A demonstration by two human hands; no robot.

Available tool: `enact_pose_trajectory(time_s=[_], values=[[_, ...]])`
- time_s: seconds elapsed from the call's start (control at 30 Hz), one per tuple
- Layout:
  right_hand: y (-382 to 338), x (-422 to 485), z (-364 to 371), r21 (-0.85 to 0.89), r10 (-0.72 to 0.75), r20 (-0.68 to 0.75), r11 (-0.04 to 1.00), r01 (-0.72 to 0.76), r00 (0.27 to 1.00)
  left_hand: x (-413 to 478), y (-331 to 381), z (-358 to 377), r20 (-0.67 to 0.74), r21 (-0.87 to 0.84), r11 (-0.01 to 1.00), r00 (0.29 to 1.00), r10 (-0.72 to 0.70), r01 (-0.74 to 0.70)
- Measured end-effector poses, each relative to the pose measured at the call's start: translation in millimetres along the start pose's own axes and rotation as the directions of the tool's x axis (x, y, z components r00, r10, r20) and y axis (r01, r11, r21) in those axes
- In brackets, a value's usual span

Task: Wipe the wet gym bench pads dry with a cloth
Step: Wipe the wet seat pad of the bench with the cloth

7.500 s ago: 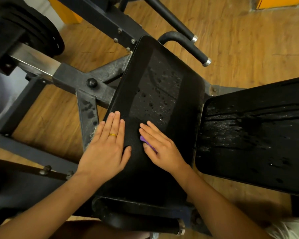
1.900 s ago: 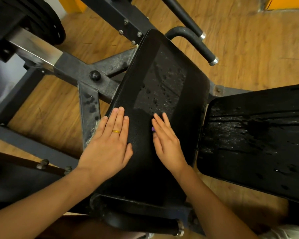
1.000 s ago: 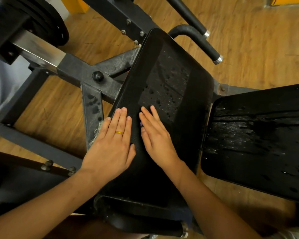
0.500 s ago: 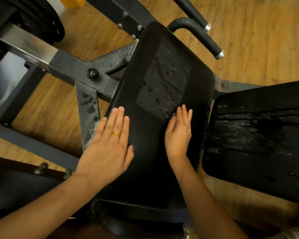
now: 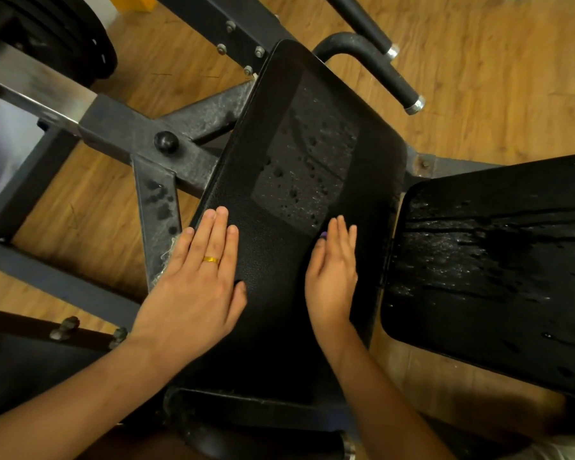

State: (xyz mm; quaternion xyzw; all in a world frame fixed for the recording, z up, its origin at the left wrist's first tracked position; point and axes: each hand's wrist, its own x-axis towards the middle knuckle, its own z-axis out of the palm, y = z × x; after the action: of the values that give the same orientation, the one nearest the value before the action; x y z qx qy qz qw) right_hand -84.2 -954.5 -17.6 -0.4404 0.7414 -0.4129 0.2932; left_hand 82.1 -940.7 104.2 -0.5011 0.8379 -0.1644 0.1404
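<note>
The thin purple cloth [image 5: 323, 234], likely soft and limp (only a corner shows), lies on the near pad [image 5: 279, 144] beneath the straight fingers [image 5: 341, 235] of the right hand [image 5: 332, 273], best pressed flat on slick wet vinyl, while the left hand [image 5: 196, 287] rests outstretched, holding nothing.

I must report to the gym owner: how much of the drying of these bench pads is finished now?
Done: the near part of the middle pad looks matte and dry. In hand: the right hand presses a purple cloth flat at the edge of the droplets; the left hand rests flat on the pad. Left: the droplets on the pad's far half, and the right pad, streaked with water.
</note>
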Motion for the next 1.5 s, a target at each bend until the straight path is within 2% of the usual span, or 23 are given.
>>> enact_pose_trajectory(time_s=[0.1,0.27,0.6,0.93,1.27,1.4,1.5], values=[[-4,47,3,-0.007,-0.037,-0.023,0.999,0.037,0.999,0,0,-1,0.005,0.002,1.000,1.000,-0.008,0.008],[-8,125,-1,-0.033,-0.002,-0.014,0.999,0.001,1.000,0,1,-1,0.005,0.014,1.000,1.000,-0.007,0.007],[15,41,-5,0.028,-0.110,0.016,0.994,0.109,0.994,0,1,0,0.002,0.007,1.000,1.000,0.001,-0.001],[-8,185,-6,-0.079,-0.065,0.015,0.995,0.066,0.998,1,2,-2,0.021,0.000,1.000,1.000,-0.010,0.010],[16,108,-8,0.012,-0.107,0.029,0.994,0.107,0.994,1,1,-1,0.020,-0.014,1.000,1.000,-0.011,0.012],[10,156,-10,-0.047,-0.153,0.050,0.987,0.155,0.987,2,1,-1,0.031,0.003,1.000,0.999,-0.008,0.008],[-6,214,-10,-0.088,-0.121,0.055,0.988,0.126,0.991,1,1,-1,0.028,0.002,1.000,0.999,-0.015,0.015]])
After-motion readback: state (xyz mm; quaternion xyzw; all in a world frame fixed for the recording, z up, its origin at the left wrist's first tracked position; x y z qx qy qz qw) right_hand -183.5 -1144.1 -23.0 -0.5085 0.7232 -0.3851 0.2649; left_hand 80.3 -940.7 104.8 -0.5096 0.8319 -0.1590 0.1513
